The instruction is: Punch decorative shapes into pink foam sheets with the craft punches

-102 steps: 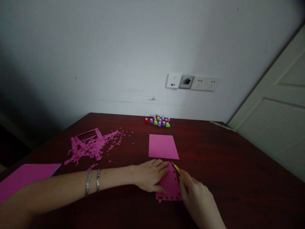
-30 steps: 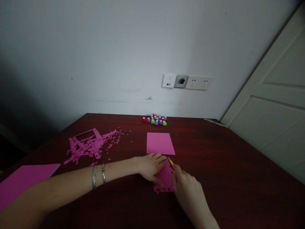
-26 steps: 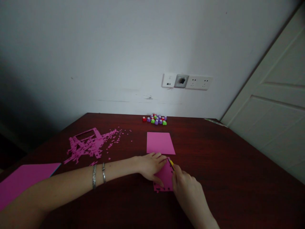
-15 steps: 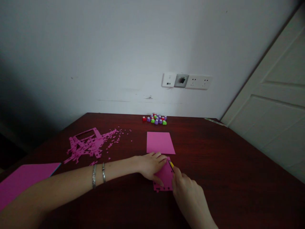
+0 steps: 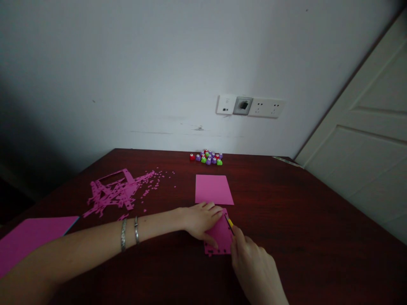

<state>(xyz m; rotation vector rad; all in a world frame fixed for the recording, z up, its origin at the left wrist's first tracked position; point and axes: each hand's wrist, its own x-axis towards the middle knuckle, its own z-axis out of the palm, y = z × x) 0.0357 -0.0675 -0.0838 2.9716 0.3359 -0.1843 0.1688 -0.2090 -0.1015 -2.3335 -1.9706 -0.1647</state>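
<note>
A pink foam or paper sheet [image 5: 222, 237] with small dark square holes along its bottom and right edges lies on the table in front of me. My left hand [image 5: 202, 220] rests flat on its upper left part, fingers stretched out and thumb apart. In my right hand [image 5: 252, 258] is a yellow and black utility knife [image 5: 229, 222], gripped with the fingers closed round it. Its tip touches or hovers over the sheet's upper right edge; I cannot tell which. Just beyond my left fingertips lies a plain pink square [image 5: 213, 189].
Pink cut-off strips and tiny bits [image 5: 116, 192] are heaped at the left. A larger pink stack [image 5: 34, 237] lies at the near left, partly under my left forearm. Several small red, purple and green figures [image 5: 208, 159] stand by the wall, below the sockets [image 5: 265, 107].
My right hand and the knife have shifted slightly right and toward me along the sheet's edge. My left hand stays in place on the sheet. The view has tilted very slightly.
</note>
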